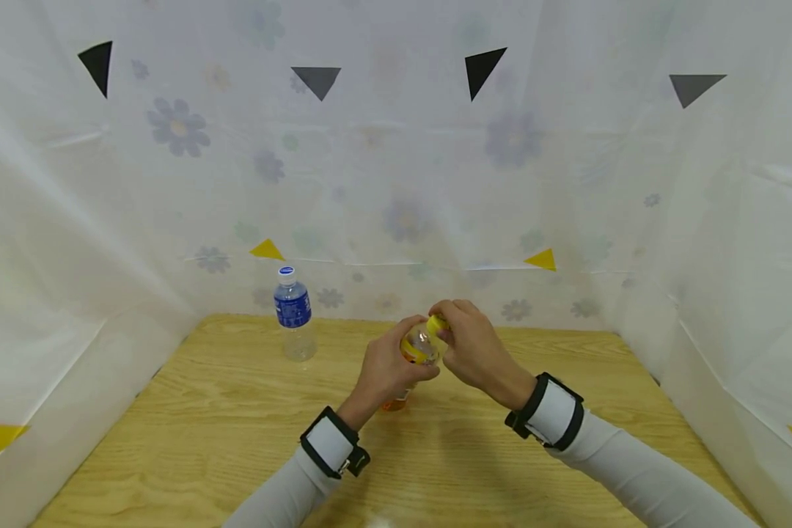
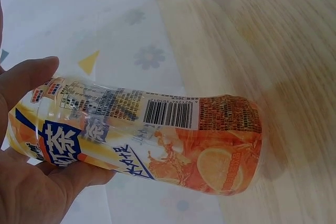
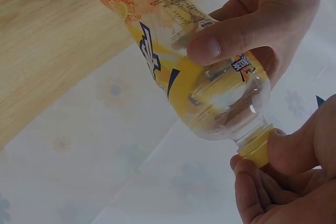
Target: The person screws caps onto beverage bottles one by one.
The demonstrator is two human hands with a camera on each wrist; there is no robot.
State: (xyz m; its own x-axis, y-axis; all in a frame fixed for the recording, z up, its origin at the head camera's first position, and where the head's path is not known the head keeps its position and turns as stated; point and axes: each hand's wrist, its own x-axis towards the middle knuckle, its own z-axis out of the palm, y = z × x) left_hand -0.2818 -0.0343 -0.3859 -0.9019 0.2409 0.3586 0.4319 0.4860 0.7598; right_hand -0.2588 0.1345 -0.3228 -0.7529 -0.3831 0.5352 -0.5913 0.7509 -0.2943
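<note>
My left hand grips the upper body of a clear plastic drink bottle with an orange and yellow label. Printed orange slices and a barcode show on the label in the left wrist view. The bottle looks empty. On its neck sits a yellow cap, pinched between the thumb and fingers of my right hand. The cap is at the bottle's mouth; whether it is loose or tight I cannot tell. In the head view the bottle's middle is hidden behind my left hand.
A clear water bottle with a blue label and white cap stands upright at the back left of the wooden table. White flowered sheeting with black, grey and yellow triangles encloses the back and sides.
</note>
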